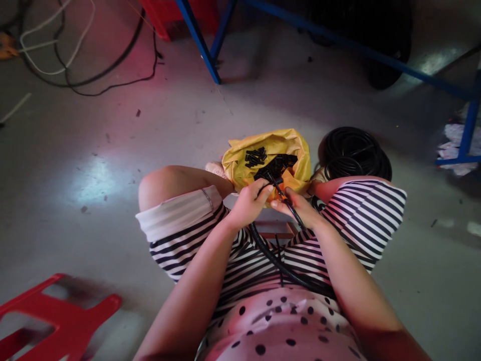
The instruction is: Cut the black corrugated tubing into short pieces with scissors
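Note:
My left hand is closed, its thumb and fingers pinching the upper end of a black corrugated tube that curves across the lap. Close beside it, my right hand is closed around a thin black tube slanting up toward the left fingertips. A bit of orange shows by the right fingers; I cannot make out what it is. Both hands are over the near rim of an open yellow bag. Inside it lie many short black pieces, which look like cut tubing.
A coil of black tubing lies on the floor right of the bag. A red plastic stool is at lower left. A blue metal frame stands ahead, with another red object behind it. Loose cables trail at upper left.

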